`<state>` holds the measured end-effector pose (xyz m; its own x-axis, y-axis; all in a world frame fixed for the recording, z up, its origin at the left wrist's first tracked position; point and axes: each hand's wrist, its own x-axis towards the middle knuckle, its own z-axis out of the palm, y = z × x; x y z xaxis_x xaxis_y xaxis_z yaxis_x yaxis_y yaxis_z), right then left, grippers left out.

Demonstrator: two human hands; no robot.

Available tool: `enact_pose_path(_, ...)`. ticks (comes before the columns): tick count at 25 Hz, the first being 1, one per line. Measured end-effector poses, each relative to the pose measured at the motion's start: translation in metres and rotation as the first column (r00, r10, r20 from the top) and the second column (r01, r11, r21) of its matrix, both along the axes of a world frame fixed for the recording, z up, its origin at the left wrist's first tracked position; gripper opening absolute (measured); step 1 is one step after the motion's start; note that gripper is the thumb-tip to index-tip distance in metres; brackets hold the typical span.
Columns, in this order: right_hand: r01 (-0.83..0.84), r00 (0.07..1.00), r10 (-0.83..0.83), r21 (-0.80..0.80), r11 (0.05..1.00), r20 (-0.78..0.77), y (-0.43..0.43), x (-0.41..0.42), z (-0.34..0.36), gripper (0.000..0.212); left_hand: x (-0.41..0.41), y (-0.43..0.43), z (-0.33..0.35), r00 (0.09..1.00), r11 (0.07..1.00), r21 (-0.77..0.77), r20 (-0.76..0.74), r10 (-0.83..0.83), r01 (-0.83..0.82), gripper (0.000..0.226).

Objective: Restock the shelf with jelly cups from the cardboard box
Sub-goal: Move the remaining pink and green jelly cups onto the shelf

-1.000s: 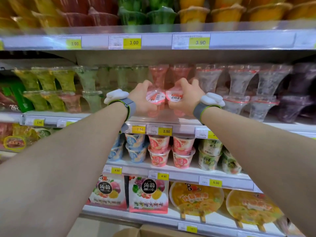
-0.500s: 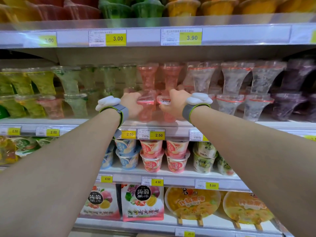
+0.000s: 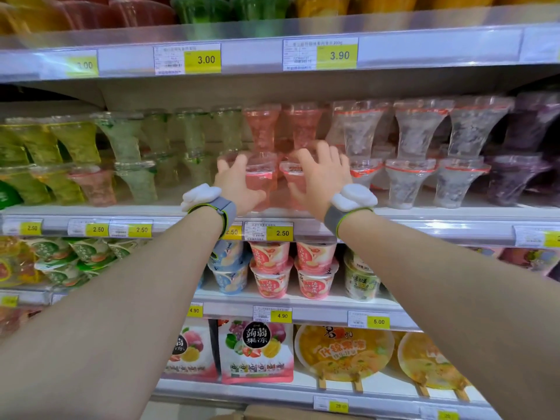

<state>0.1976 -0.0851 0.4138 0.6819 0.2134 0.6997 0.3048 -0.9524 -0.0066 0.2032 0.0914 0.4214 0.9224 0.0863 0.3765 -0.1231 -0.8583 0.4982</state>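
Two pink jelly cups stand side by side at the front of the middle shelf, above the 2.50 tags. My left hand is at the left pink cup, fingers spread, thumb low beside the cup. With its fingers fanned apart, my right hand covers the right side of the right pink cup. Neither hand closes around a cup. More pink cups are stacked behind them. A corner of the cardboard box shows at the bottom edge.
Green and yellow cups fill the shelf to the left, clear and purple ones to the right. The shelf above hangs low over the stacks. Lower shelves hold tubs and pouches.
Both hands carried a pink cup forward and down onto the middle shelf, then spread their fingers and let go. The view has shifted closer to the shelf.
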Motion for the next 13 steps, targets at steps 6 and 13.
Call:
enact_pose_path(6,0.009,1.0,-0.01,0.228,0.974,0.004,-0.002,-0.023,-0.039,0.056,-0.012,-0.011,-0.024,0.996,0.939,-0.342,0.054,0.066,-0.044,0.119)
enact_pose_path(13,0.004,0.994,0.024,0.269,0.963,-0.104,-0.002,-0.017,-0.045,0.083,-0.013,-0.017,-0.025,0.983,0.912,-0.372,0.001,0.186,-0.173,0.112)
